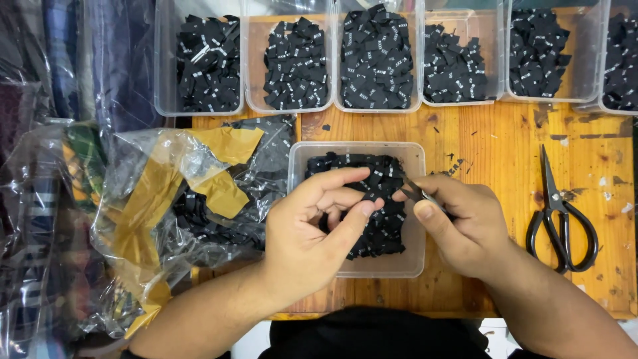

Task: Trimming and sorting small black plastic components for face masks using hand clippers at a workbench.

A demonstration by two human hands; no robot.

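My left hand [309, 233] pinches a small black woven label [372, 191] between thumb and fingers, held over a clear plastic tub [405, 156] that holds several black labels [385, 226]. My right hand [462, 223] grips small metal snips [415, 193], whose tips meet the label next to my left fingertips. Both hands hover above the tub at the near edge of the wooden table [492, 146].
Several clear tubs [246, 66] of black labels line the back of the table. Black-handled scissors [558, 219] lie at the right. A crumpled clear bag with yellow tape [199, 193] and more labels sits at the left, beside bagged fabric [40, 213].
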